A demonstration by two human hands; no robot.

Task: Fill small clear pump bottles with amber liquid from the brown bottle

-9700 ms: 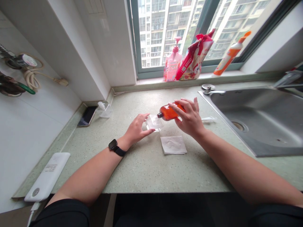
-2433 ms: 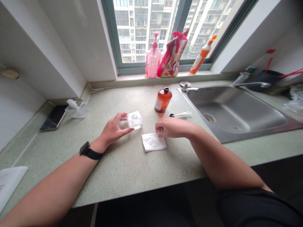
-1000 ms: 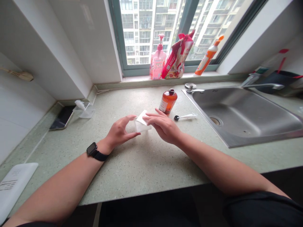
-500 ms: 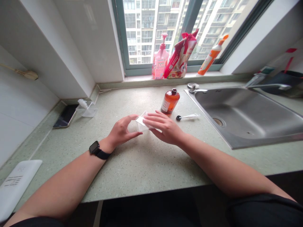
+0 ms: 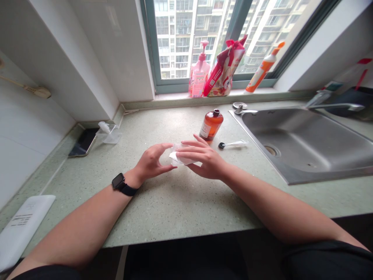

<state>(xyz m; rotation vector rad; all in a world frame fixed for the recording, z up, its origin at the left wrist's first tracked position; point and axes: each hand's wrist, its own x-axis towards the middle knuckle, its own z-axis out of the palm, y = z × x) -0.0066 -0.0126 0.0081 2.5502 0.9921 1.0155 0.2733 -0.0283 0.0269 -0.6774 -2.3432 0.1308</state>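
Left hand (image 5: 151, 161): is gripping the small clear box (image 5: 177, 147) by its left side, thumb on the near side, fingers on the far side.
Right hand (image 5: 208, 161): is holding the white tissue (image 5: 174, 156), fingers lying flat over it.
Where the box is: is sitting between both hands, over the green counter (image 5: 163, 206), just in front of the orange bottle (image 5: 210, 126). The tissue is hiding part of it.
Box feel: is looking hard and smooth, likely light, and maybe slippery if wet. It could crack if dropped.
Good hold: its two side walls are giving the best grip.
Tissue feel: is looking soft, thin and easy to tear, so flat fingers are suiting it.
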